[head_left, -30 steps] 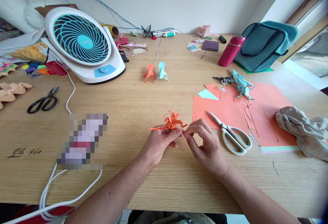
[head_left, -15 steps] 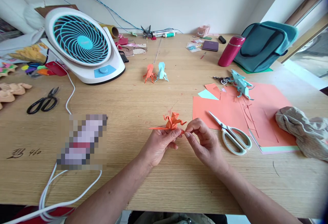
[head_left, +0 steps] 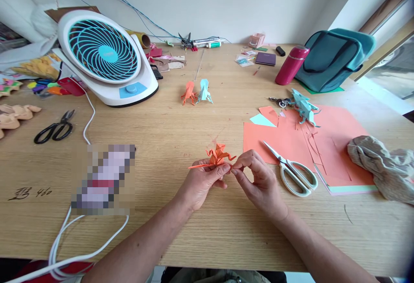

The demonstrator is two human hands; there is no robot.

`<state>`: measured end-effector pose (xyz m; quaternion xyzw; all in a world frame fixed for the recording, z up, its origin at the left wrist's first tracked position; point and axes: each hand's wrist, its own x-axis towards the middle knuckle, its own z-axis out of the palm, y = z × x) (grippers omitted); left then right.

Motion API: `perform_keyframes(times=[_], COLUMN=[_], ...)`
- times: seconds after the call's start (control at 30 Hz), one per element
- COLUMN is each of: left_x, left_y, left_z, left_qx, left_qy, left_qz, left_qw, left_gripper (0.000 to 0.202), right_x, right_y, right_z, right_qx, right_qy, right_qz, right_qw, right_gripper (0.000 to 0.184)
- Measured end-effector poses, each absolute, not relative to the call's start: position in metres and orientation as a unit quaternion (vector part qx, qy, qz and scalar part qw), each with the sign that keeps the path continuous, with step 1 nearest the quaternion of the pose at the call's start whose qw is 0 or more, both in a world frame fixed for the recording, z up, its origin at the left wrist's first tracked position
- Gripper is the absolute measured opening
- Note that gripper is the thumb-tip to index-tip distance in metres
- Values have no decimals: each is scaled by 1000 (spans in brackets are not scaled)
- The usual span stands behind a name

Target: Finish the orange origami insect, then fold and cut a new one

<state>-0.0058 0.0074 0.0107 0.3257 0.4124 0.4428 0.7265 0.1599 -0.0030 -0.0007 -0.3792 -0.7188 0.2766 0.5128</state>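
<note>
An orange origami figure (head_left: 218,155) with thin bent limbs and a long pointed end is held above the table (head_left: 194,240). My left hand (head_left: 203,183) pinches its lower part between thumb and fingers, with the pointed end sticking out to the left. The thumb and index finger of my right hand (head_left: 257,181) close on a thin limb at the figure's right side; the fingertips hide that limb's end. Just right of my right hand lie white-handled scissors (head_left: 296,173), partly over orange paper sheets (head_left: 343,145).
Behind my hands stand a small orange paper insect (head_left: 188,92) and a light blue one (head_left: 204,91). A larger blue paper insect (head_left: 304,106) rests by keys. A fan (head_left: 106,58), black scissors (head_left: 56,128) and a blurred-out object (head_left: 103,179) are left; a red flask (head_left: 292,65) and bag (head_left: 333,61) right.
The figure's long pointed end has tilted slightly downward at the left. Both hands keep their pinch in nearly the same place, fingertips shifted a little.
</note>
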Motion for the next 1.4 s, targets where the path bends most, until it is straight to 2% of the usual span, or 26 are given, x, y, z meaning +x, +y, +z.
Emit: perform_keyframes(times=[0.27,0.53,0.73,1.03,1.23,1.4], left_x=[-5,-8,-8,-7,-6,-9], left_y=[8,10,9,7,6,6], left_z=[10,11,9,13,13,12], left_qx=[313,333,330,352,375,373], left_qy=[429,406,409,410,408,381], left_qz=[453,441,441,439,446,427], left_qw=[716,728,727,718,703,730], left_gripper=[36,30,34,26,29,30], right_x=[160,162,163,164,164,164], right_y=[-4,1,1,-1,-2,-3], right_z=[-2,-8,-5,-7,-5,-3], right_qx=[-395,-381,-388,-394,-388,-384], right_qy=[-705,-664,-672,-673,-684,-689], right_qz=[297,386,358,341,343,339], right_qw=[509,515,519,526,513,514], right_gripper=[11,6,6,6,6,7])
